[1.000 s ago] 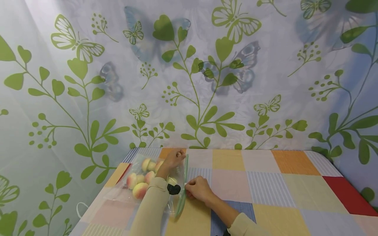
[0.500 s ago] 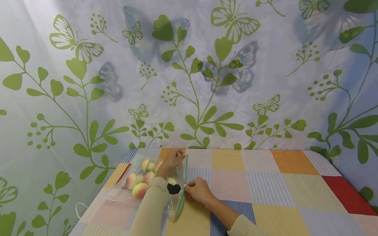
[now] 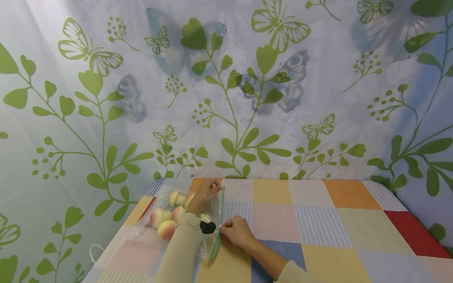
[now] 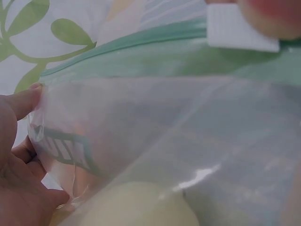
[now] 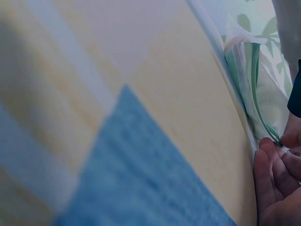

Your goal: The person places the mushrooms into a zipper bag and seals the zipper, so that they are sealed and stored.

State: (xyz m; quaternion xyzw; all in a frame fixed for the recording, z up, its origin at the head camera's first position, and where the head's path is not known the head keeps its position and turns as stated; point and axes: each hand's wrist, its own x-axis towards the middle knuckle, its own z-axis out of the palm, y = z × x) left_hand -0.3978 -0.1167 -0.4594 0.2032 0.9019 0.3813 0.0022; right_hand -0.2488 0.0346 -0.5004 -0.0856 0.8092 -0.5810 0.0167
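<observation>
A clear zip bag point(image 3: 203, 251) lies at the table's left, its green zip edge point(image 3: 222, 202) facing right. Inside are several yellow-and-red mushroom-shaped pieces point(image 3: 167, 229). My left hand point(image 3: 209, 190) reaches across the bag; in the left wrist view its fingers point(image 4: 28, 101) pinch the bag's far corner just under the zip. My right hand point(image 3: 236, 231) pinches the white slider point(image 4: 237, 28) partway along the zip. From the far corner to the slider the zip runs as one line. Nearer me, its green strips point(image 5: 254, 75) stand apart in the right wrist view.
A patchwork cloth point(image 3: 329, 224) covers the table. Behind it hangs a curtain point(image 3: 226, 98) printed with leaves and butterflies. A white cord loop point(image 3: 93, 251) shows beyond the table's left edge. The left sleeve point(image 3: 182, 251), with a black wrist camera point(image 3: 208, 227), covers part of the bag.
My right hand has slid a short way toward me along the zip, with the slider. The left hand keeps its place at the far corner.
</observation>
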